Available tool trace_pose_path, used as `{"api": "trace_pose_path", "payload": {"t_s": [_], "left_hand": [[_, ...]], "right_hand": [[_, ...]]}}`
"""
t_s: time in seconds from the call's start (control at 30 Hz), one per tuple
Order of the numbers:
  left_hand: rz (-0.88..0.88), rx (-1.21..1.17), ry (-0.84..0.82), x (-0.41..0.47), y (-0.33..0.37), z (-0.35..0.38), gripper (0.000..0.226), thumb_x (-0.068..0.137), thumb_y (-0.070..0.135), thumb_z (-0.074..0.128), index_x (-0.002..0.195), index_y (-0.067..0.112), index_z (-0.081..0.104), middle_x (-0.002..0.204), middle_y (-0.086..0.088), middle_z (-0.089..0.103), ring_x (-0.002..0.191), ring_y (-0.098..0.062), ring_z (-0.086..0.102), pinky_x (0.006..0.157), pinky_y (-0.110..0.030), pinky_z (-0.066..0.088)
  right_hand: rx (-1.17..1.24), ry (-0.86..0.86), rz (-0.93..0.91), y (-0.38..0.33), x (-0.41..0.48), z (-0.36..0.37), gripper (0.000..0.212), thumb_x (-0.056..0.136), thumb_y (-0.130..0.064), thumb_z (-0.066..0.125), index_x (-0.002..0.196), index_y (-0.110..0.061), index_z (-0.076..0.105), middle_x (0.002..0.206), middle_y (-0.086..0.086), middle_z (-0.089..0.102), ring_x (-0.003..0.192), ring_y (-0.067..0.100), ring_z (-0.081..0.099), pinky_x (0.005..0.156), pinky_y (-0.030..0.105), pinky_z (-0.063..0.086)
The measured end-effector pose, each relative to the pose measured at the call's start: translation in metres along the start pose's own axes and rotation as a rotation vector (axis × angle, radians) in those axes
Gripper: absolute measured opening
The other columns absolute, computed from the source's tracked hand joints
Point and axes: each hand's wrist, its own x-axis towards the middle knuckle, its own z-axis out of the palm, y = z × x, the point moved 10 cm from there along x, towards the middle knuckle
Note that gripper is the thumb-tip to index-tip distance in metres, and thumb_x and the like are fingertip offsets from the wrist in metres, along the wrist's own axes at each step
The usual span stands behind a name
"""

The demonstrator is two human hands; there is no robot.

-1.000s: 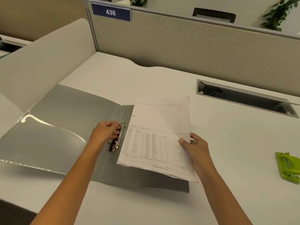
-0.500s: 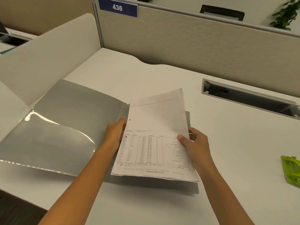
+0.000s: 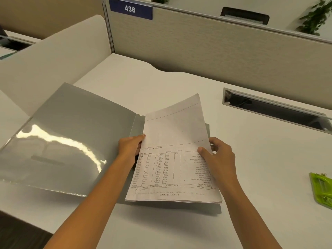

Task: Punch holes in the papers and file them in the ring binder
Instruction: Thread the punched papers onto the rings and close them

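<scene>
A: Largest first. What carries everything?
B: Bench point(image 3: 179, 83), smooth matte white top. Its far edge meets a beige fabric-textured partition point(image 3: 215, 51) bearing a blue plate marked 436. A rectangular cable slot point(image 3: 273, 110) with a grey metal frame is cut in near the far right edge.

A: Next in size?
B: Ring binder point(image 3: 80, 126), lying open and flat toward the bench's left edge. Grey, matte plastic covers; a glossy clear pocket point(image 3: 53, 159) over the near part of the left cover throws bright glare. The ring mechanism is hidden behind the sheets and the left hand.

A: The papers?
B: Papers point(image 3: 176, 150), a thin stack of white sheets printed with a table of figures, text upside down to the wearer. Held over the binder's right cover, far end raised and slightly curled. One punched hole shows near the left margin.

A: State of the hands?
B: Left hand point(image 3: 130, 147) grips the stack's left edge by the spine, fingers tucked under. Right hand point(image 3: 220, 160) pinches the right edge, thumb on top.

A: Smallest item?
B: Hole punch point(image 3: 322, 190), lime-green plastic, at the bench's right edge, partly cut off by the frame, well apart from the binder.
</scene>
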Motion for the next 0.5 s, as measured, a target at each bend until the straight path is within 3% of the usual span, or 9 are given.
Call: {"api": "trace_pose_path", "payload": {"t_s": [0.13, 0.3, 0.5], "left_hand": [[-0.002, -0.022, -0.005, 0.0014, -0.0002, 0.0008, 0.005, 0.083, 0.004, 0.069, 0.082, 0.002, 0.064, 0.078, -0.011, 0.070, 0.054, -0.013, 0.069, 0.055, -0.023, 0.059], [0.009, 0.019, 0.005, 0.0018, -0.0012, 0.0007, 0.007, 0.081, 0.005, 0.071, 0.084, 0.001, 0.066, 0.082, -0.012, 0.071, 0.066, -0.019, 0.070, 0.057, -0.025, 0.059], [-0.032, -0.019, -0.052, 0.0063, -0.0018, 0.0034, 0.009, 0.080, -0.002, 0.070, 0.087, -0.003, 0.066, 0.085, -0.014, 0.071, 0.061, -0.016, 0.071, 0.061, -0.026, 0.060]], "right_hand": [[-0.016, -0.003, -0.008, -0.0047, 0.0003, -0.0022, 0.019, 0.090, -0.021, 0.063, 0.104, -0.031, 0.058, 0.081, -0.026, 0.051, 0.072, -0.003, 0.054, 0.054, 0.013, 0.035], [-0.041, 0.003, -0.005, -0.0059, 0.0005, -0.0053, 0.024, 0.090, -0.020, 0.063, 0.113, -0.024, 0.063, 0.081, -0.023, 0.053, 0.072, -0.002, 0.055, 0.053, 0.013, 0.035], [-0.054, 0.009, 0.008, -0.0036, 0.0013, -0.0049, 0.026, 0.090, -0.019, 0.063, 0.115, -0.022, 0.063, 0.084, -0.017, 0.057, 0.072, 0.002, 0.056, 0.053, 0.014, 0.035]]}}
